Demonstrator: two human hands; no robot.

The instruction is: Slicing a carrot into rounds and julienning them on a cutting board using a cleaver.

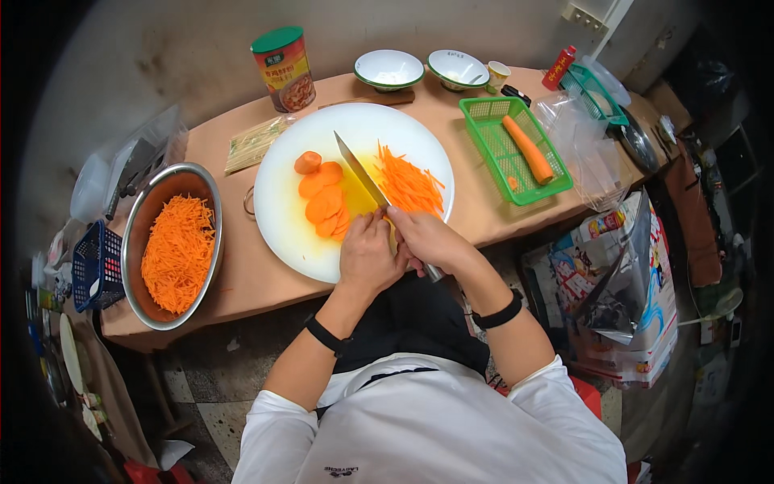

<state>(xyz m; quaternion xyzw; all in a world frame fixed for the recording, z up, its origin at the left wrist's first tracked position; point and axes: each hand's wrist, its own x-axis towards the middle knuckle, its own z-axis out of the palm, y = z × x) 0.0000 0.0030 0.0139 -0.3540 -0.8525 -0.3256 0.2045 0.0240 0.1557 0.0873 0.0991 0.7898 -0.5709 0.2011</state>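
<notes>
- Fingers of our right hand (427, 239) close around the handle of the knife (360, 171) at the five o'clock side of the round white cutting board (278, 185); the handle's end shows below the grip.
- Our left hand (367, 254) meets it beside the blade's heel, fingers bent; we cannot tell whether they pinch anything.
- The blade slants toward eleven o'clock between two carrot piles. We judge it stiff, safest held by its handle.
- Carrot slices (326, 203) overlap toward nine o'clock on the board, a carrot chunk (307, 162) at their far end. They should be firm yet wet and slippery; we would pin them from above with curled fingertips.
- Carrot strips (409, 184) lie toward two o'clock, probably light, easily snapped, best scooped loosely.
- Beyond the board, near half past eight, a steel bowl (181, 182) holds heaped shreds (179, 254); likely heavy, so we would lift by opposite sides of its rim.
- Near half past two, a green basket (484, 121) carries a long carrot (528, 151), rigid, best gripped round its middle.
- Farthest, two white bowls (389, 68) stand near one o'clock, a green-lidded tub (284, 73) at eleven.
</notes>
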